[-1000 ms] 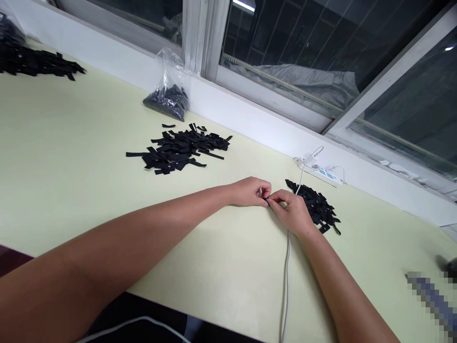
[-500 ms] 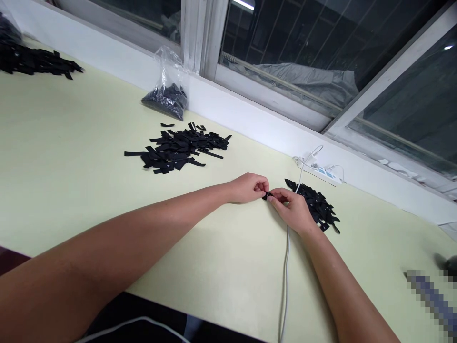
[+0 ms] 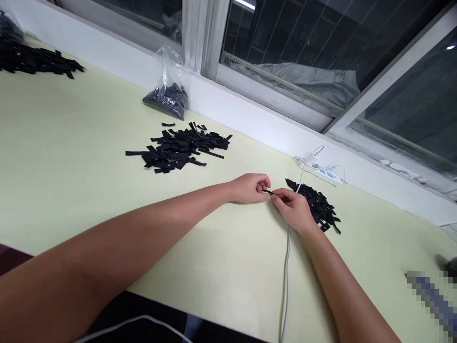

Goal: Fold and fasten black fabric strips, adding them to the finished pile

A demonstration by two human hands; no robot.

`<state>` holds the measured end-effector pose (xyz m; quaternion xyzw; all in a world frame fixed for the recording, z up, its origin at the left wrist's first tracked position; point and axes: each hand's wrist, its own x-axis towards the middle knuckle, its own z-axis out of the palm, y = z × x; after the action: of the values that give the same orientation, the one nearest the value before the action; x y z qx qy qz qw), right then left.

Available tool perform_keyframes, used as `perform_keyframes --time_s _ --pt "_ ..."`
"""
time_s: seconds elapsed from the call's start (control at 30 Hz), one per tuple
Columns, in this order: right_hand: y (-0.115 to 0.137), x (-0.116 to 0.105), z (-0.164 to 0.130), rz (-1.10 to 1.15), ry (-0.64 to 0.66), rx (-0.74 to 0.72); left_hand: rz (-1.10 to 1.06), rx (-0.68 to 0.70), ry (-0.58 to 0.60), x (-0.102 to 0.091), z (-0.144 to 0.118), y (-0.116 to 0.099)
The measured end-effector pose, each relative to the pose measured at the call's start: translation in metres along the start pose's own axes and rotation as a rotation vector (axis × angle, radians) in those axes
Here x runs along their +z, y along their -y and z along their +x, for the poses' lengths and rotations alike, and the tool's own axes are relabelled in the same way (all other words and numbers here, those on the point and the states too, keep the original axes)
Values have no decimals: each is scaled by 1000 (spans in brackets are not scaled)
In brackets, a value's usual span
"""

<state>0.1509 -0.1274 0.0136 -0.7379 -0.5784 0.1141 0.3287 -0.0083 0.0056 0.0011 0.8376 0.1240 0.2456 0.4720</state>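
My left hand [image 3: 250, 187] and my right hand [image 3: 294, 209] meet over the pale green table [image 3: 71, 157], and both pinch one small black fabric strip [image 3: 267, 191] between their fingertips. Just right of my right hand lies a small pile of black strips [image 3: 316, 204]. A larger, looser pile of black strips [image 3: 178, 148] lies further left on the table.
A clear plastic bag of black pieces [image 3: 167, 93] leans on the white sill. Another dark pile [image 3: 32, 62] sits far left. A white power strip [image 3: 323, 172] lies by the sill, its grey cable [image 3: 285, 281] running under my right wrist toward the front edge.
Both hands have shifted slightly up the table, and the strip between the fingertips now shows stretched out flat between them.
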Motion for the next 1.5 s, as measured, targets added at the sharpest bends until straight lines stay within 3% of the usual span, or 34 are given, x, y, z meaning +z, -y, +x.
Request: perform_keyframes --time_s 0.33,0.7,0.8,0.93,1.1,1.3,1.5 --pt "-5 4 0 35 -51 -50 6 -27 -69 1 5 4" --pt "0 1 0 -94 -63 -249 92 -22 -101 2 3 3" --pt "-1 2 0 -75 -79 -201 98 -32 -109 3 3 4" --pt "-2 2 1 -9 -112 -26 66 -43 -131 3 3 4" --pt "-9 2 6 70 -185 144 137 91 -261 -1 0 -1" --pt "-13 1 7 134 -182 173 267 199 65 -4 -7 -11" --pt "-11 1 6 119 -156 134 371 223 145 -3 -8 -10"
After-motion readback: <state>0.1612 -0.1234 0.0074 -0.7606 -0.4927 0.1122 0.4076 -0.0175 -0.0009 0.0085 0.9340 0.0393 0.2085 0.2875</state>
